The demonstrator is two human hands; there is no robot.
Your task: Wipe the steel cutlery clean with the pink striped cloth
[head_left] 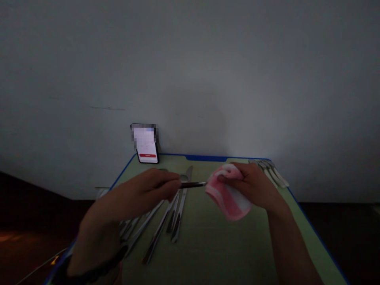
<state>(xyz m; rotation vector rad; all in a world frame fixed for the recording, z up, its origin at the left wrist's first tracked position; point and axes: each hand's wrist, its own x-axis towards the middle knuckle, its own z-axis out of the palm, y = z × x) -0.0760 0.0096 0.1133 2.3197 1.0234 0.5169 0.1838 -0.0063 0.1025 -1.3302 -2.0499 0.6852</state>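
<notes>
1. The left hand [142, 194] is pinched closed on one end of a slim metal utensil [192, 184], held above the green table [213, 245], near its far middle.
2. The right hand [252, 184] is clenched around a pink cloth [230, 200], which is bunched over the utensil's other end.
3. Only a short dark stretch of the shaft shows between the hands. I cannot tell which end is the handle.
4. Long axis: roughly level, running left to right across the table and pointing into the cloth.
5. Handling, as a judgement: light, rigid and smooth, so likely slippery. It is best gripped at the end, thumb against fingers. The cloth is soft and limp.
6. Nearby: loose cutlery [169, 221] under the left hand, forks [273, 172] at the far right corner, and a phone [146, 144] propped against the wall.
</notes>
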